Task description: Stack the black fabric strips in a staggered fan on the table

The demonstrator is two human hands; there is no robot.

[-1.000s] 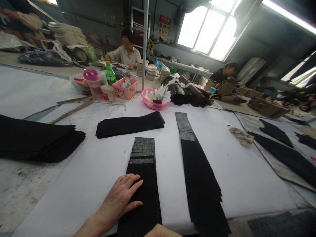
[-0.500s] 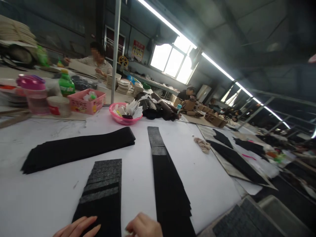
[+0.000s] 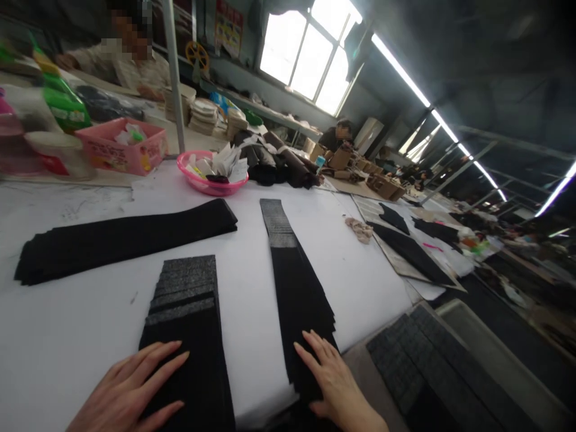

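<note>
My left hand [image 3: 132, 387] lies with fingers spread on a stack of black fabric strips [image 3: 198, 342], whose far ends are grey and fanned out in steps. Over a second, longer stack of black strips [image 3: 294, 285] rests my right hand [image 3: 330, 378], its fingers apart on the near part. A blurred greyish-white edge [image 3: 270, 411] shows between the two stacks, close to my right hand; I cannot make out what it is. Farther left, a third black stack [image 3: 126, 243] lies slantwise on the white tabletop [image 3: 252, 312], touched by neither hand.
Behind the stacks stand a pink bowl [image 3: 213, 186] of papers and a pink basket [image 3: 121, 147] beside a metal post [image 3: 174, 78]. A crumpled cloth [image 3: 359, 230] lies to the right. Grey-black pieces [image 3: 423, 354] sit at the lower right by a bin [image 3: 490, 342]. Another person [image 3: 130, 66] works across the table.
My right hand has moved right, from between the stacks onto the right-hand stack, and its curled fingers have spread. More of my left hand shows on its stack. The camera view has shifted.
</note>
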